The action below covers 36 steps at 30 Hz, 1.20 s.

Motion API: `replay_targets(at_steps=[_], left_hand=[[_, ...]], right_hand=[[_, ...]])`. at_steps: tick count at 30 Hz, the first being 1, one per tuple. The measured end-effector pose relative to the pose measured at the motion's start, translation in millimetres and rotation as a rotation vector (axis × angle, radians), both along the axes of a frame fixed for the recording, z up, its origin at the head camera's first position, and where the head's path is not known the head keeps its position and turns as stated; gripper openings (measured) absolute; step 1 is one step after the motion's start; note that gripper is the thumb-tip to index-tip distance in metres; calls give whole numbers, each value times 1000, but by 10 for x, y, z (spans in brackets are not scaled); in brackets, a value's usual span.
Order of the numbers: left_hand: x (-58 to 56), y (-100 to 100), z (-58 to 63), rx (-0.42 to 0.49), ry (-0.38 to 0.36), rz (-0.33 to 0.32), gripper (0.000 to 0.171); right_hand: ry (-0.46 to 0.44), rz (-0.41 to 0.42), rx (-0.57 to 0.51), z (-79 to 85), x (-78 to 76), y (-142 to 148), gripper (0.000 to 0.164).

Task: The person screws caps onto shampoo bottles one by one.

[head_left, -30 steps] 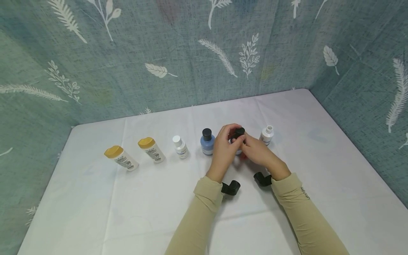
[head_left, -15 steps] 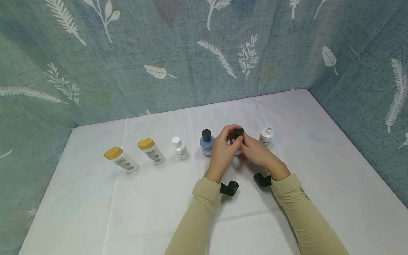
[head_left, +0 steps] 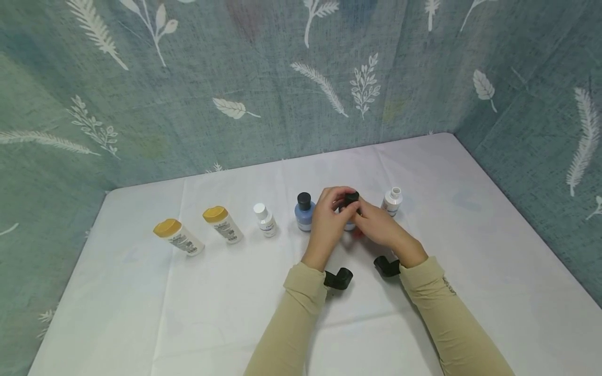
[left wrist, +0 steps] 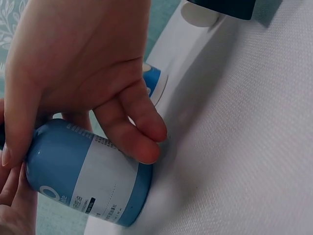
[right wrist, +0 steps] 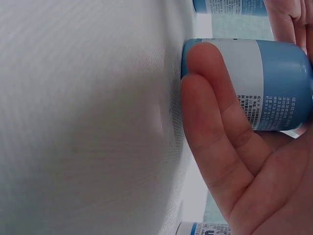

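A blue bottle [left wrist: 68, 156] with a pale label stands between my two hands, its black cap [head_left: 351, 197] showing above them in the head view. My left hand [head_left: 326, 219] reaches over from the left, with thumb and forefinger around the top of the bottle by the cap. Two of its other fingers lie along the label in the left wrist view. From the right, my right hand [head_left: 378, 224] grips the same bottle around its shoulder, and its lower fingers [right wrist: 208, 117] run down the body close to the cloth. Hands hide most of the bottle in the head view.
Just left stands a second blue bottle [head_left: 304, 214], black-capped. An uncapped white bottle [head_left: 392, 202] is at the right. Farther left are a white-capped bottle [head_left: 265, 222] and two yellow-capped white bottles [head_left: 223, 224]. White cloth [head_left: 226, 308] covers the table; a patterned curtain [head_left: 188, 130] hangs behind.
Both hands stay around the same blue bottle, with almost no visible movement. The head view has shifted very slightly, and the other bottles stand where they were.
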<state>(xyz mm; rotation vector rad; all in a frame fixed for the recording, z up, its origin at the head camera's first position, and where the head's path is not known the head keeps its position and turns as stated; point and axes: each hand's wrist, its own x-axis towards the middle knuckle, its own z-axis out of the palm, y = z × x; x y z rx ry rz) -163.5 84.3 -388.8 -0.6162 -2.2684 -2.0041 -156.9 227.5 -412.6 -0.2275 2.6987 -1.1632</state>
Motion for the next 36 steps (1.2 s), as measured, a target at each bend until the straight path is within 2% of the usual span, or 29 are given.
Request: replay_targets(at_steps=[9,15,25,27,30,33,36], left_hand=[[-31,-53,-27,10,-57,-74,27],[-30,-63,-24,14,-77,-84,27],[-28,-71,-17,31,-62,-96,22],[-46,-58,-44,41,-78,-90,20],[-101,-25,-149,33,-89,-64,21],[-152,4,-261,20,-70,-43,22],[-170,9,-310,13,-49,-37,22]], right_hand=[[4,-9,28,-3,-14,-5,45],[-23,-12,13,-10,-17,9,49],[-24,-9,0,6,-12,20,52],[-25,-5,-6,12,-12,20,52],[-31,0,-11,19,-11,17,49],[-35,1,-14,20,-11,17,47],[-37,-1,-15,12,-11,20,48]])
